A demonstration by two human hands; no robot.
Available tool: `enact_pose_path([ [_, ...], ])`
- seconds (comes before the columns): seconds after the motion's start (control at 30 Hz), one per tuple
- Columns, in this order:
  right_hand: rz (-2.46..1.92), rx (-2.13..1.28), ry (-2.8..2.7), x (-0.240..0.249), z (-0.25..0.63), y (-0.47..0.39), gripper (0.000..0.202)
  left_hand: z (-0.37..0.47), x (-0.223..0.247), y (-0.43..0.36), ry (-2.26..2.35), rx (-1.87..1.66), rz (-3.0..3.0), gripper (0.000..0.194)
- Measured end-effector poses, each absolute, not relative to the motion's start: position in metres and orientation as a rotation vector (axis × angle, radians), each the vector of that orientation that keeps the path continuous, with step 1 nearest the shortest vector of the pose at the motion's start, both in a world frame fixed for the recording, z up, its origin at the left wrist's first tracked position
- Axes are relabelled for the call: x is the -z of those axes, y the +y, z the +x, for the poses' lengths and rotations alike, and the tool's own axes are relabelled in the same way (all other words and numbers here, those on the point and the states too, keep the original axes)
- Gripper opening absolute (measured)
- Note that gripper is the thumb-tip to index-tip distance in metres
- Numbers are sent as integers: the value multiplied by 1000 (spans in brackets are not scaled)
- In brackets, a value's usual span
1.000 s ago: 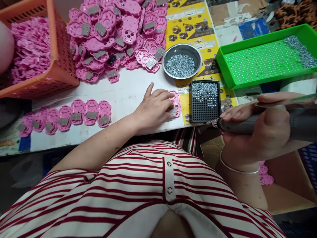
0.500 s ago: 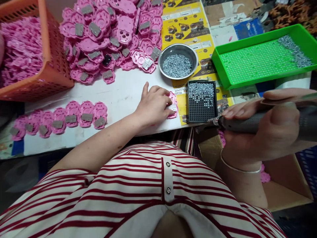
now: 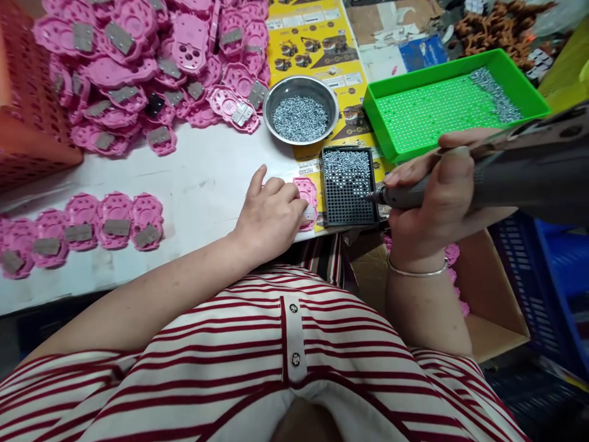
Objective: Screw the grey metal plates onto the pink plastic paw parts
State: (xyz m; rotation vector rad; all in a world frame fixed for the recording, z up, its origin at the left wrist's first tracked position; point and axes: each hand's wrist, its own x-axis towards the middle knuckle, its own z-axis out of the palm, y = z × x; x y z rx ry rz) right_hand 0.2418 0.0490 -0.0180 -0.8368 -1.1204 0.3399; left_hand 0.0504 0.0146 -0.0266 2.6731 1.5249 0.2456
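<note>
Screws, small and silver (image 3: 347, 161), are filling the top part of a black plastic tray with lots of little holes (image 3: 347, 212). The right hand (image 3: 427, 202) is gripping a fat grey power screwdriver (image 3: 506, 169), with its fingers wrapping around the front. The thin metal tip is pointing left and is reaching over the right side of the black tray. I cannot tell if it is touching a screw.

The left hand (image 3: 269, 215) is grasping a flat pink plastic piece (image 3: 306, 190), and its fingers are bending over it. One finger is sticking up. The piece is lying just left of the black tray, partly on the white table top (image 3: 197, 178). The hand is hiding some of it.

A round shiny metal bowl (image 3: 324, 92) is sitting just behind the black tray, and more little screws are lying inside. A bright green plastic tray (image 3: 414, 116) is resting to the right of the bowl, with screws bunching up at its far right end.

On the left, a row of pink pieces with grey metal plates (image 3: 117, 205) is lying on the white table top. A big messy heap of pink pieces (image 3: 124, 67) is spreading out behind the row. An orange plastic basket with holes (image 3: 34, 132) is standing beside the heap. Below the right arm, a brown cardboard box (image 3: 497, 313) is holding some pink things.
</note>
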Motion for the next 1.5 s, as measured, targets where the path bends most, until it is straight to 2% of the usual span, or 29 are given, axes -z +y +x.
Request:
enact_pose_path([
  [0.33,-856,-310,-1060,27,247,60,52,49,26,13,1529,-222,2620,19],
  [0.5,-902,-315,-1091,29,248,66,47,49,27,13,1526,-216,2605,21],
  [0.73,-995,-290,-1157,31,249,69,55,49,27,10,1523,-221,2632,22],
  [0.87,-916,-257,-1113,25,247,66,49,47,28,5,1496,-218,2656,32],
  [0.93,-884,-234,-1067,15,242,62,39,47,30,3,1485,-243,2644,34],
  [1.0,-808,-296,-1058,1,236,55,29,47,33,2,1489,-287,2632,33],
  [1.13,-648,-400,-1084,-18,219,42,22,47,38,1,1538,-360,2626,30],
  [1.27,-603,-450,-1193,-10,210,38,27,46,40,4,1556,-392,2592,28],
  [1.5,-768,-467,-1276,14,207,38,36,46,39,6,1567,-412,2560,24],
])
